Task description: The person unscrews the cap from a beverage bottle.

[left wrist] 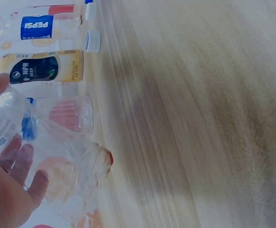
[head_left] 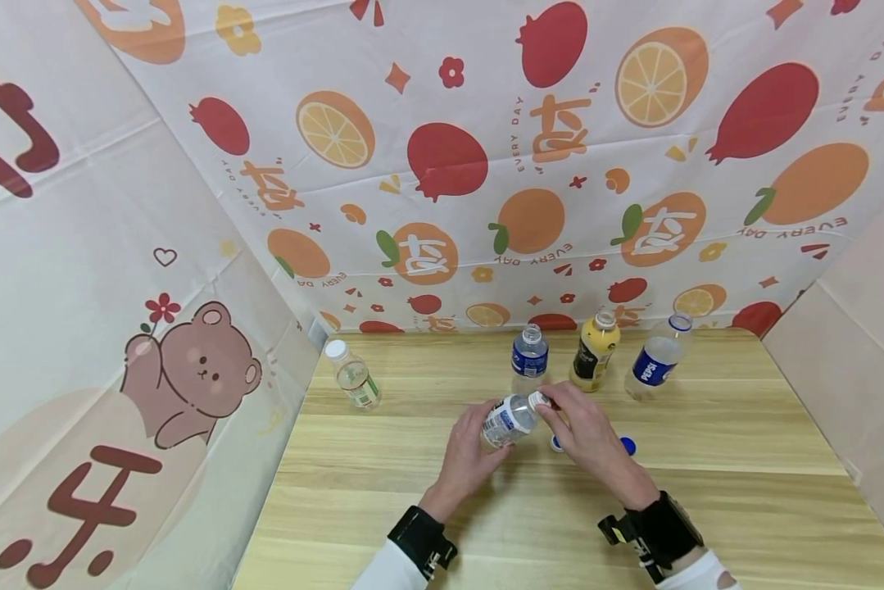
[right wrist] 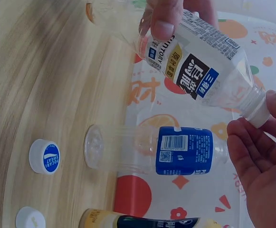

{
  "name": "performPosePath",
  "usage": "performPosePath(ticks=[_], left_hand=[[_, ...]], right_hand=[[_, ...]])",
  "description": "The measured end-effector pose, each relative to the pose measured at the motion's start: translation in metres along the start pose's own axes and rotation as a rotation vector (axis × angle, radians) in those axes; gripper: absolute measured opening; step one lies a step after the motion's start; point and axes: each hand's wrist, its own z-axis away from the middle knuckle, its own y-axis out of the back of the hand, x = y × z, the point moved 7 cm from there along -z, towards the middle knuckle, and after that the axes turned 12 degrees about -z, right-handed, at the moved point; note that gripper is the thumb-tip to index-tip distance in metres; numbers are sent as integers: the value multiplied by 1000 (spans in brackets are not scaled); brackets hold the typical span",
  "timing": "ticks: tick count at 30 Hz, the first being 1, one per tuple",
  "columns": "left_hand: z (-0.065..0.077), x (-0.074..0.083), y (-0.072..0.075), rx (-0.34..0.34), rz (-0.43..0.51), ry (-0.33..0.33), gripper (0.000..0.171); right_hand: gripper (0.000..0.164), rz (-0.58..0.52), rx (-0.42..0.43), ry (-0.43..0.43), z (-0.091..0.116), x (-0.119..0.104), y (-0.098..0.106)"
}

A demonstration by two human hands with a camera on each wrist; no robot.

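A clear plastic bottle (head_left: 506, 422) with a white Suntory oolong tea label is held tilted above the table, its neck pointing up and to the right. My left hand (head_left: 469, 451) grips it around the lower body. At its neck sits a white cap (right wrist: 257, 113), pinched between the thumb and fingers of my right hand (head_left: 592, 434). Just behind stands a clear bottle (right wrist: 185, 150) with a blue label. Under the right hand, a white cap with a blue Pocari Sweat top (right wrist: 44, 156) lies on the table.
Along the back of the wooden table (head_left: 383, 508) stand a yellow bottle (head_left: 595, 352) and a Pepsi bottle (head_left: 657, 360). At the far left is a clear bottle with a white cap (head_left: 356, 381). A blue cap (head_left: 628, 446) lies right of the right hand. Printed cloth (head_left: 449, 164) hangs behind.
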Motion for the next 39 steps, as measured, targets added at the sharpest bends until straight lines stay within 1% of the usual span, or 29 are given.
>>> performPosePath(ticks=[5, 11, 16, 19, 23, 25, 27, 29, 32, 36, 39], left_hand=[[2, -3, -2, -35, 61, 2, 80], [4, -4, -3, -74, 152, 28, 79], [5, -5, -5, -89, 176, 59, 79], [6, -5, -4, -72, 153, 66, 79], [3, -3, -1, -10, 61, 42, 79], [2, -1, 2, 30, 8, 18, 79], [1, 1, 5, 64, -32, -4, 79], [0, 3, 7, 86, -53, -19, 79], [0, 3, 8, 97, -70, -30, 80], [2, 2, 7, 89, -62, -33, 81], [2, 0, 6, 80, -51, -36, 82]], right_hand=[[30, 10, -22, 37, 0, -2, 0], [35, 2, -52, 73, 1, -5, -2], [39, -32, -76, 47, 1, -4, -3], [46, -54, -81, -15, 1, -1, -5], [57, -76, -67, -158, 2, 6, -6], [56, -76, -46, -220, 2, 9, -6], [51, -67, -25, -249, 1, 10, -5], [44, -46, -9, -238, 0, 10, -4], [35, -30, 2, -167, -1, 7, -3], [33, -43, 2, -52, -2, 1, -4], [32, -59, -7, -15, -2, -2, -5]])
